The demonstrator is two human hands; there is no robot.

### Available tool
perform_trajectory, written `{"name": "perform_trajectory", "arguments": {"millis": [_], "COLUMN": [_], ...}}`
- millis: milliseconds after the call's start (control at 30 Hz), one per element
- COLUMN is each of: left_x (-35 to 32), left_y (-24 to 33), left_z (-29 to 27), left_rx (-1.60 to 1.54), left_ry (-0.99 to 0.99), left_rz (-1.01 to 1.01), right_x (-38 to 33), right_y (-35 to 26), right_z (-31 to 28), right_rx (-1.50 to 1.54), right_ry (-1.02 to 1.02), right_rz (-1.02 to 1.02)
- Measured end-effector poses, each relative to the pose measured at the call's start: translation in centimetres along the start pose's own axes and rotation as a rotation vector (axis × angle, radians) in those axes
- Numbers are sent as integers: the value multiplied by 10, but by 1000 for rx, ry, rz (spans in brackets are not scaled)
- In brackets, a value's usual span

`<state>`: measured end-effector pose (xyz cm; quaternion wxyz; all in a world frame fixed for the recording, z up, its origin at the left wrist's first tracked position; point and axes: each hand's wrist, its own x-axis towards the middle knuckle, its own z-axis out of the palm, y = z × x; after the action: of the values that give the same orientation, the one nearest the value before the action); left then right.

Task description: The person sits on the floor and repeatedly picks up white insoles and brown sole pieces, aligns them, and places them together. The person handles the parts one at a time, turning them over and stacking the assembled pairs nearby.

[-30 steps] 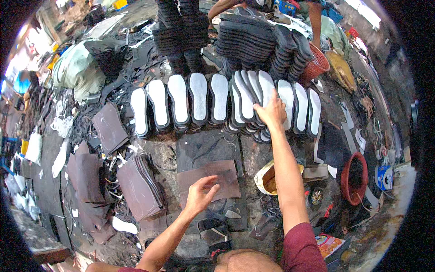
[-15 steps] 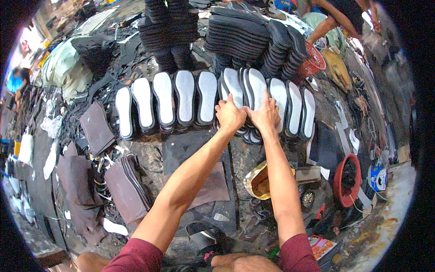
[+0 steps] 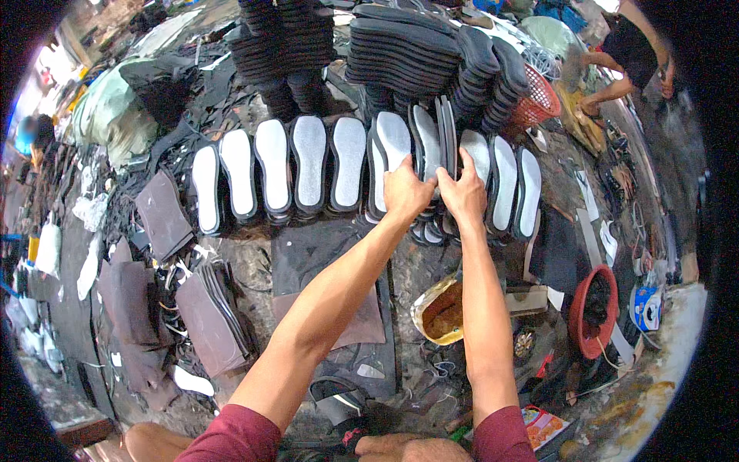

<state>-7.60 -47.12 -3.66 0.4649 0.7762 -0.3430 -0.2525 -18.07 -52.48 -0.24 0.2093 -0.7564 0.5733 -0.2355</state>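
A curved row of shoe soles with white tops and black edges lies in front of me, several of them stacked. My left hand (image 3: 406, 189) is closed at the near ends of soles mid-row, beside a white-topped sole (image 3: 394, 138) and a tilted sole (image 3: 426, 142). Close to its right, my right hand (image 3: 463, 194) grips thin soles (image 3: 446, 135) turned up on edge. Both thumbs point toward each other at the near ends of these soles. Some fingers are hidden behind the soles. More white-topped soles (image 3: 309, 162) lie to the left, others (image 3: 504, 185) to the right.
Tall stacks of black soles (image 3: 400, 54) stand behind the row, with a red basket (image 3: 536, 96) beside them. Brown sheets (image 3: 212, 319) lie at left. A yellowish container (image 3: 440, 312) and a red bowl (image 3: 593, 308) sit near right. Another person's arm (image 3: 647, 35) shows far right.
Both hands have shifted slightly right. The soles between them, lying white side up before, are now tilted up on edge. The other person at far right has moved.
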Motion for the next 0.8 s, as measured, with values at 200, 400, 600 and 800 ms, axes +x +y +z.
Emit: {"name": "perform_trajectory", "arguments": {"millis": [200,400,600,800], "left_x": [26,20,-9,-42], "left_y": [-16,-35,-59,-86], "left_z": [-13,-66,-109,-151], "left_rx": [-279,-734,-1111,-1083], "left_ry": [107,-71,303,291], "left_rz": [-235,-390,-370,-337], "right_x": [-5,-14,-38,-30], "right_y": [-14,-2,-23,-23], "right_z": [8,20,52,40], "right_rx": [-20,-332,-370,-620], "right_ry": [98,258,340,-233], "right_rz": [48,-176,-376,-885]}}
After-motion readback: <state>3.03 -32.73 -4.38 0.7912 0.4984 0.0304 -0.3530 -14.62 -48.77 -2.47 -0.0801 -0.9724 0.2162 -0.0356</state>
